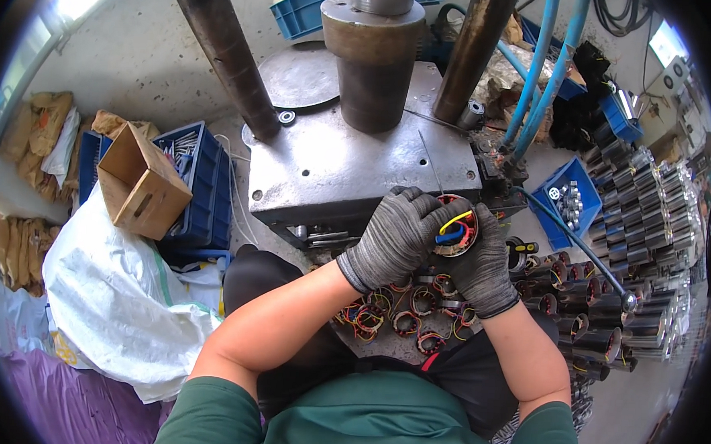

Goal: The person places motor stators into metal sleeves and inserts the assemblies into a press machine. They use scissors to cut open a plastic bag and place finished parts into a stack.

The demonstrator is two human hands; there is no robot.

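Both hands wear grey knit gloves and hold one round motor stator [457, 228] with copper windings and yellow, blue and red wires, at the front edge of a steel press table [334, 173]. My left hand [393, 236] grips its left side, fingers curled over the top rim. My right hand [483, 265] cups it from the right and below. Several more wound stators [403, 313] lie in a pile just under my hands, over my lap.
The press ram [372, 54] and two dark columns [224, 50] rise behind the table. A cardboard box [136, 182] sits on a blue crate [200, 186] at left, above a white sack [114, 298]. Rows of metal motor housings [636, 237] fill the right; blue hoses [540, 79] hang there.
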